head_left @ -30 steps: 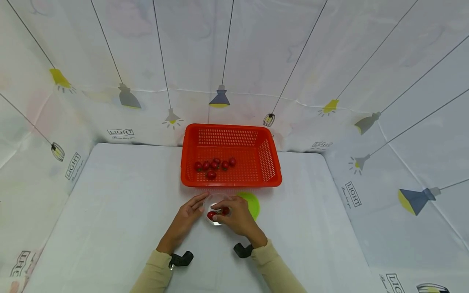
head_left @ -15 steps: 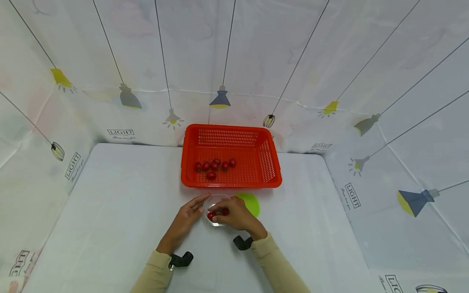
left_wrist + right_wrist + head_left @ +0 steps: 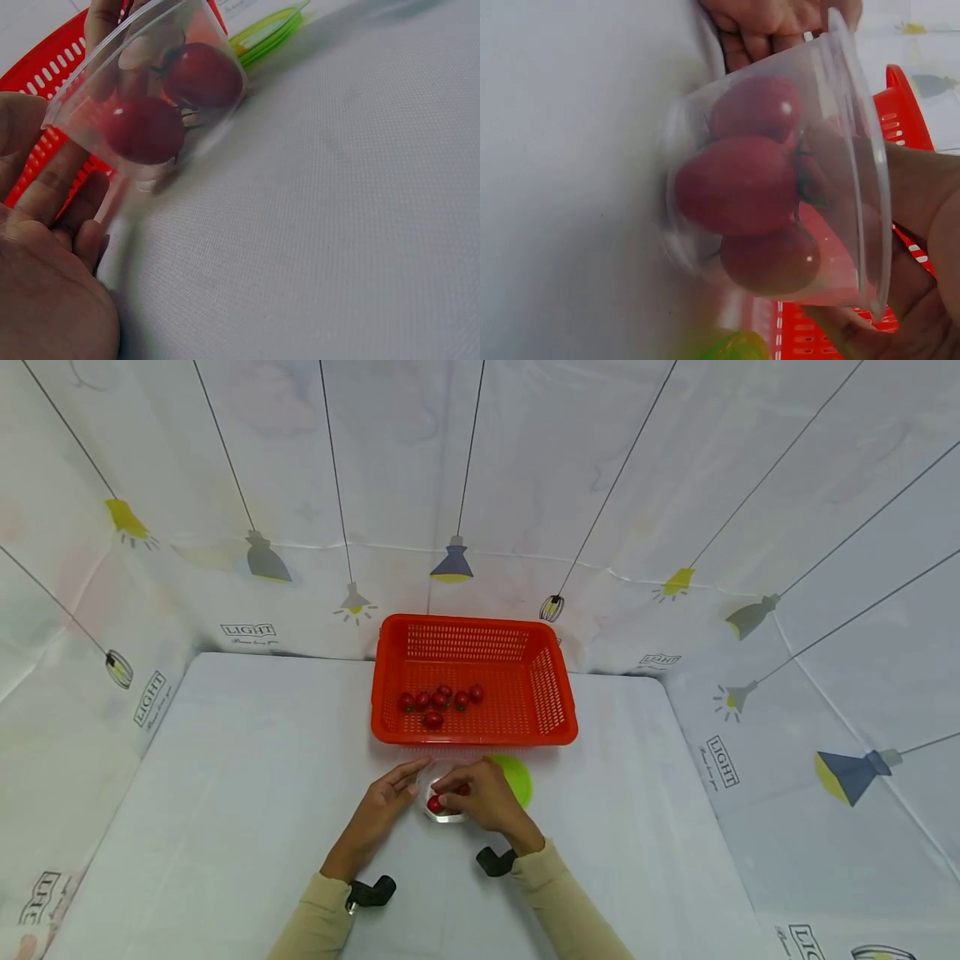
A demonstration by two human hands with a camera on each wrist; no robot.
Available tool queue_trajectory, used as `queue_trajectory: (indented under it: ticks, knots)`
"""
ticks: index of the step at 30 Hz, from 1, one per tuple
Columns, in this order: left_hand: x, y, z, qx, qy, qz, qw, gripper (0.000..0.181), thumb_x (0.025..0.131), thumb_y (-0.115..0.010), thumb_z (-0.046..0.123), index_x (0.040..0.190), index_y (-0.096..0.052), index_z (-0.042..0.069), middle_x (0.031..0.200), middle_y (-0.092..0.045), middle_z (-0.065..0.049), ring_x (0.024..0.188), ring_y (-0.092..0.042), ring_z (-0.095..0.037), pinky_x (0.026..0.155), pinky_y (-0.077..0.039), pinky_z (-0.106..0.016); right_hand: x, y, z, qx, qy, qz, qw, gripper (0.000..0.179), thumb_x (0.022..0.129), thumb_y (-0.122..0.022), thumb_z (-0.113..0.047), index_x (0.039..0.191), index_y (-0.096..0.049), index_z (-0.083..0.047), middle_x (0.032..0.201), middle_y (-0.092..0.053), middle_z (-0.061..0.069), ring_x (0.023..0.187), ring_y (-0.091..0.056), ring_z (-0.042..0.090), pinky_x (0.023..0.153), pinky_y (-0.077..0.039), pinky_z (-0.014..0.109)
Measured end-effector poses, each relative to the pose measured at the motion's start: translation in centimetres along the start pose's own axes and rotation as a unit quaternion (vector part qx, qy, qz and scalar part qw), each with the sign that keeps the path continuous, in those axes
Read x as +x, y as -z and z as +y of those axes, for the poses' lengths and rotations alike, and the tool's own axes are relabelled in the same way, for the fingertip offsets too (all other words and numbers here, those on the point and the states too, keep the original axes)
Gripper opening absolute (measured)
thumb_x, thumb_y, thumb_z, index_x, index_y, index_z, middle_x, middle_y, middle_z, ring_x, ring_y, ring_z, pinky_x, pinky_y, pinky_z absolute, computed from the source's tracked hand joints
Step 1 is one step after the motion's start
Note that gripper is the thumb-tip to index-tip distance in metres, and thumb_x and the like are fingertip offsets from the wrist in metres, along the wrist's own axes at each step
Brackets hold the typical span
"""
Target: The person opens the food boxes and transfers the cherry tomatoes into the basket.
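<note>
Both forearms reach forward from the near edge of the tabletop (image 3: 637,818), converging on a clear container (image 3: 810,75) that holds red tomatoes (image 3: 735,184). The left hand (image 3: 381,800) lies along the container's left side, relaxed, its fingers extended and thumb apart; whether it touches the wall is unclear. The right hand (image 3: 486,795) angles in from the right, wrist bent, thumb and fingers curving down inside over the tomatoes; whether they pinch one cannot be told. The container stands just before a red basket (image 3: 474,739).
</note>
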State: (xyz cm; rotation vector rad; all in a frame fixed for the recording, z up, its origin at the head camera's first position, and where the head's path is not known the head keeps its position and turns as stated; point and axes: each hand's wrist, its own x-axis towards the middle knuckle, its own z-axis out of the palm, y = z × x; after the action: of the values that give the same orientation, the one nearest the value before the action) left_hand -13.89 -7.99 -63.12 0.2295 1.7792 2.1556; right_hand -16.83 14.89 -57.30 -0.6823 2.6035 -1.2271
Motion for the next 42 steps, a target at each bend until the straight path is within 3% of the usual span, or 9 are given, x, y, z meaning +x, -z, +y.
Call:
queue_trajectory:
  ticks: [4,7,12,17,21,28,32,38,42]
  knots:
    - [-0.1,-0.1,0.1,-0.001,-0.001,-0.002,1.0,0.047,0.111,-0.056,0.017,0.158,-0.05,0.019,0.168,-0.046,0.0,0.162,-0.03,-0.02,0.116,-0.036,-0.009,0.2,-0.1,0.2,-0.036,0.008,0.037,0.9986,0.016,0.085,-0.09,-0.01,0.1,-0.086,-0.013,0.093,-0.083,0.001,0.089,-0.078,0.014,0.111,-0.046,0.054]
    - [-0.1,-0.1,0.0,-0.002,-0.005,-0.004,1.0,0.048,0.111,-0.056,0.017,0.159,-0.049,0.018,0.168,-0.045,-0.001,0.162,-0.03,-0.022,0.116,-0.036,-0.01,0.3,-0.2,0.4,-0.063,0.013,0.051,0.9966,0.017,0.082,-0.093,-0.013,0.097,-0.087,-0.015,0.092,-0.083,-0.002,0.083,-0.078,0.011,0.096,-0.053,0.042]
    - [0.0,0.1,-0.3,0.005,-0.007,-0.002,1.0,0.047,0.112,-0.056,0.018,0.158,-0.049,0.018,0.168,-0.045,-0.001,0.162,-0.029,-0.024,0.116,-0.035,-0.009,0.2,-0.1,0.1,-0.104,0.027,0.06,0.9924,0.016,0.079,-0.095,-0.015,0.093,-0.088,-0.019,0.086,-0.082,-0.007,0.085,-0.075,0.008,0.099,-0.046,0.045]
    - [0.0,0.0,-0.3,0.006,0.001,0.001,1.0,0.047,0.111,-0.057,0.02,0.158,-0.05,0.02,0.167,-0.047,0.0,0.162,-0.03,-0.021,0.116,-0.034,-0.01,0.1,-0.2,0.0,-0.116,0.039,0.079,0.9894,0.014,0.078,-0.096,-0.014,0.087,-0.087,-0.022,0.08,-0.08,-0.01,0.076,-0.069,0.008,0.089,-0.047,0.039]
    - [0.0,-0.1,-0.2,0.002,0.005,0.003,1.0,0.046,0.111,-0.057,0.021,0.157,-0.051,0.022,0.166,-0.048,0.002,0.161,-0.032,-0.02,0.117,-0.035,-0.01,0.0,-0.2,-0.2,-0.112,0.041,0.1,0.9878,0.012,0.079,-0.095,-0.015,0.087,-0.087,-0.021,0.082,-0.08,-0.01,0.077,-0.07,0.009,0.087,-0.049,0.036]
    - [0.0,-0.1,-0.1,-0.001,-0.001,-0.001,1.0,0.047,0.111,-0.057,0.02,0.158,-0.05,0.019,0.167,-0.046,0.0,0.162,-0.03,-0.021,0.116,-0.035,-0.009,-0.5,0.2,-1.0,-0.087,-0.024,0.134,0.9869,0.011,0.083,-0.092,-0.019,0.093,-0.088,-0.022,0.098,-0.082,-0.006,0.121,-0.067,0.024,0.111,-0.047,0.051]
    - [-0.1,-0.1,0.0,0.0,-0.002,0.0,1.0,0.047,0.111,-0.057,0.019,0.157,-0.05,0.019,0.167,-0.046,0.0,0.162,-0.03,-0.021,0.116,-0.035,-0.009,-0.6,0.8,-1.7,-0.06,-0.039,0.148,0.9864,0.011,0.086,-0.09,-0.019,0.096,-0.088,-0.024,0.1,-0.083,-0.007,0.115,-0.068,0.02,0.105,-0.051,0.046]
    - [0.0,0.0,-0.1,-0.004,0.005,-0.002,1.0,0.046,0.112,-0.056,0.018,0.157,-0.051,0.022,0.167,-0.046,0.002,0.162,-0.03,-0.021,0.116,-0.037,-0.01,-0.8,1.7,-2.9,-0.015,-0.026,0.163,0.9862,0.013,0.088,-0.088,-0.016,0.099,-0.087,-0.024,0.094,-0.082,-0.011,0.097,-0.071,0.01,0.088,-0.056,0.034]
    - [0.1,0.1,-0.2,0.0,0.011,0.001,0.9999,0.047,0.112,-0.056,0.019,0.158,-0.05,0.021,0.168,-0.046,0.001,0.161,-0.033,-0.023,0.115,-0.037,-0.01,-0.8,2.3,-3.5,0.017,-0.019,0.172,0.9848,0.014,0.09,-0.086,-0.015,0.103,-0.086,-0.021,0.094,-0.081,-0.012,0.091,-0.071,0.008,0.083,-0.061,0.038]
